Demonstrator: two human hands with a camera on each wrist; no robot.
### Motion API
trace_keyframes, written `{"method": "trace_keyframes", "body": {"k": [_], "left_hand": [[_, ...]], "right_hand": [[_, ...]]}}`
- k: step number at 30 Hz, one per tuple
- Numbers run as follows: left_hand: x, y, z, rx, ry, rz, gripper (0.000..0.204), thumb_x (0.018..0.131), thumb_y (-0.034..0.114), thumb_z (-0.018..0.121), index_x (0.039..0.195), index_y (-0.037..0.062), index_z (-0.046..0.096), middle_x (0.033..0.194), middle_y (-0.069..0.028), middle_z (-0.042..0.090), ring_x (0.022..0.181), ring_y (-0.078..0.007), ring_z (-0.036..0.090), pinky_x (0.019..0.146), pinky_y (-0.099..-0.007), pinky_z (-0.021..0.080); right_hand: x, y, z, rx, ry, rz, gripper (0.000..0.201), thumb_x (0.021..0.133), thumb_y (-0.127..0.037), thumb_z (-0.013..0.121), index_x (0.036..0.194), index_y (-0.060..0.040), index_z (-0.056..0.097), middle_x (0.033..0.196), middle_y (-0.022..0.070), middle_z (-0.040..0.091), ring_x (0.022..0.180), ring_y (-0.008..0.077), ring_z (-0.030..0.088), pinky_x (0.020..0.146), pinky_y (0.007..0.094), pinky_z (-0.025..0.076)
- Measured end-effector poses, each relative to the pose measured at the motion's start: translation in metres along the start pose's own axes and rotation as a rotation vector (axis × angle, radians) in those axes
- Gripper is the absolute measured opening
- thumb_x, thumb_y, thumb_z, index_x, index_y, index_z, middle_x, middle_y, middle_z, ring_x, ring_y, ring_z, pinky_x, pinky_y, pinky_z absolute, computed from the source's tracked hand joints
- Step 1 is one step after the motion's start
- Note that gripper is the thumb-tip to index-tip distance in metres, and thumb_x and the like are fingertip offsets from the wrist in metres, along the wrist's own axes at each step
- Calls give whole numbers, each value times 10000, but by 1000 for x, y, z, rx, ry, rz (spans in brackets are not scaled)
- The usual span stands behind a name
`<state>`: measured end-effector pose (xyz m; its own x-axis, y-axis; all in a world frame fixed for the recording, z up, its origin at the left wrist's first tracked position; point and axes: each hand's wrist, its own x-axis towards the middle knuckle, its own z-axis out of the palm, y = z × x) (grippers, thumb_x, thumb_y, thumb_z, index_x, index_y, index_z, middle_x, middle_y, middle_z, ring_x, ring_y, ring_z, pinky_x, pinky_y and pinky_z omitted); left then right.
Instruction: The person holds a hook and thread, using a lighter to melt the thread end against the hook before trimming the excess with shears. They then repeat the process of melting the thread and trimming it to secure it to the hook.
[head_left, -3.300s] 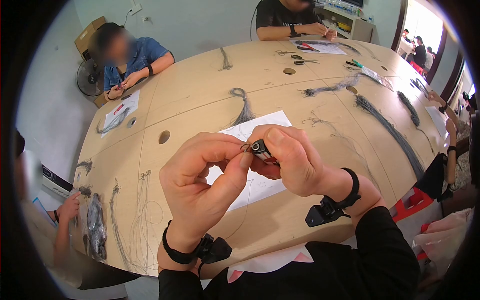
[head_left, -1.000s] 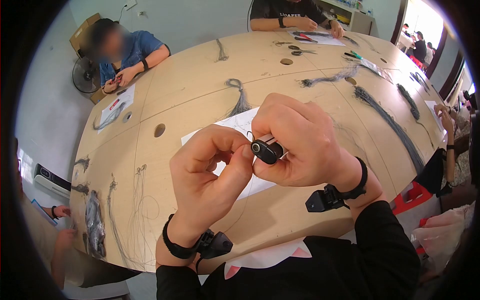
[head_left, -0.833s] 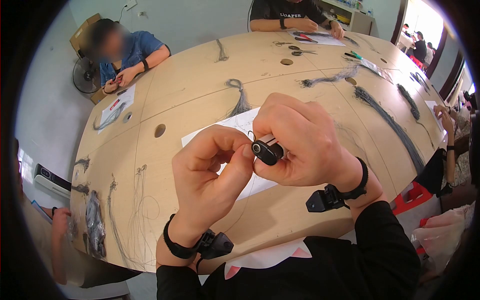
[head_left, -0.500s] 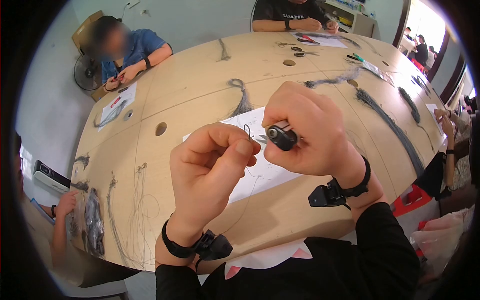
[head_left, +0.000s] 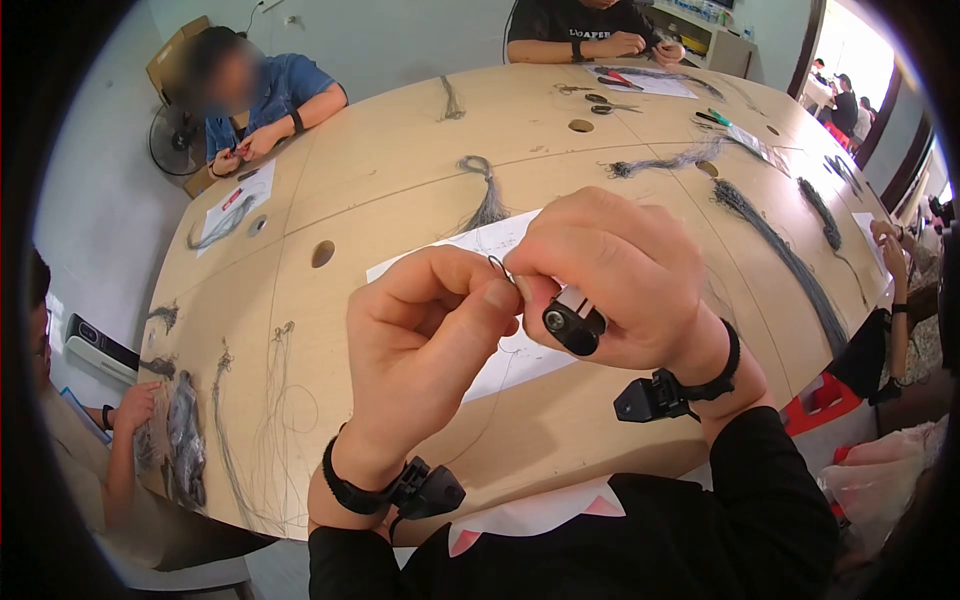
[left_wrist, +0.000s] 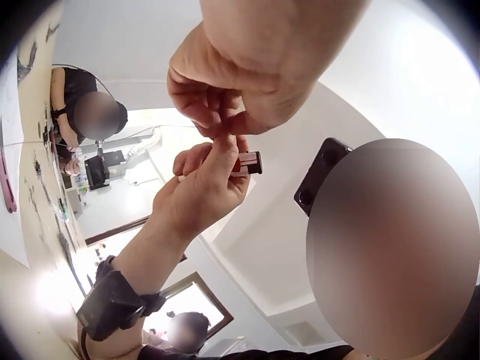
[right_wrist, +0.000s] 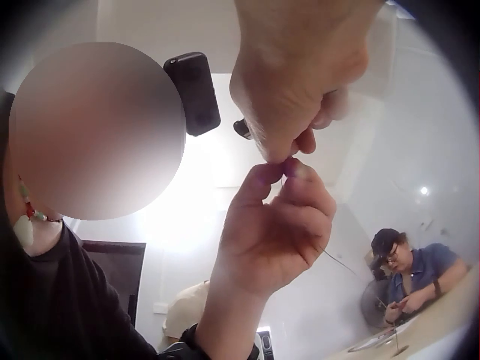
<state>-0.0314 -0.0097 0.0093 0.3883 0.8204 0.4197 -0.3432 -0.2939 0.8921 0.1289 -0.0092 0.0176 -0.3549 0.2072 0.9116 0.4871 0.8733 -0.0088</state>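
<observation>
Between thumb and forefinger, my left hand (head_left: 425, 335) pinches a small dark fish hook (head_left: 497, 265), its bend sticking up above the fingertips. A thin line (head_left: 487, 412) trails down from there toward the table. My right hand (head_left: 625, 265) grips a small tool (head_left: 575, 322) with a rounded black end and a pale body, its far end hidden in the fist. The right thumb and forefinger meet the left fingertips right at the hook. In the left wrist view, the tool (left_wrist: 247, 163) shows red and white sides beyond the right fingers.
Under the hands lies a white paper sheet (head_left: 500, 385). Grey line bundles (head_left: 485, 195) are spread about the table (head_left: 390, 220). Farther back are scissors (head_left: 612, 107) and red-handled pliers (head_left: 620, 82). Other people sit around the table, one at the left edge (head_left: 130, 410).
The tool's end was up at the left fingertips, then the right hand drew away rightward. Now the right hand is back at the hook with thumb and forefinger, the tool lower in its grip.
</observation>
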Motion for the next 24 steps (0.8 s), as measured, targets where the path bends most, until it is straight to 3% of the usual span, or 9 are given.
{"method": "trace_keyframes", "body": {"k": [10,12,13,15,22,24], "left_hand": [[-1,-4,0,-68,-62,31,43,760,-34,491,790,-43,521,724,-52,559,656,-81,521,588,-195,425],[-1,0,5,-93,-13,-7,45,763,-32,494,794,-43,524,725,-52,559,651,-80,519,583,-193,423],[-1,2,7,-118,37,-46,47,766,-30,497,798,-43,528,726,-52,559,646,-78,518,579,-191,421],[-1,2,9,-95,30,-17,47,768,-21,506,801,-42,531,728,-51,558,642,-75,514,572,-188,416],[-1,-1,0,64,-16,93,41,769,-3,529,786,-40,535,721,-38,550,632,-61,497,554,-167,394],[-1,0,2,71,-5,103,38,770,-2,529,781,-37,535,717,-36,548,626,-60,493,554,-165,391]], "right_hand": [[-4,1,2,-18,-21,-95,219,552,-99,672,691,-16,524,603,52,482,475,162,487,392,234,381],[-4,0,5,61,31,-31,299,409,-82,607,676,-47,479,637,51,452,465,187,461,384,259,376],[-4,0,6,60,31,-31,299,409,-82,607,676,-47,479,637,51,452,465,187,461,384,259,376],[-4,0,8,-7,109,-63,298,416,-61,597,695,-39,493,625,51,448,461,184,460,381,257,376],[-6,1,7,-70,121,-88,284,436,-80,588,703,-33,502,603,44,438,450,175,453,368,251,366],[-5,0,3,-66,47,-82,195,551,-32,641,708,-17,528,609,39,494,464,148,486,387,224,382]]}}
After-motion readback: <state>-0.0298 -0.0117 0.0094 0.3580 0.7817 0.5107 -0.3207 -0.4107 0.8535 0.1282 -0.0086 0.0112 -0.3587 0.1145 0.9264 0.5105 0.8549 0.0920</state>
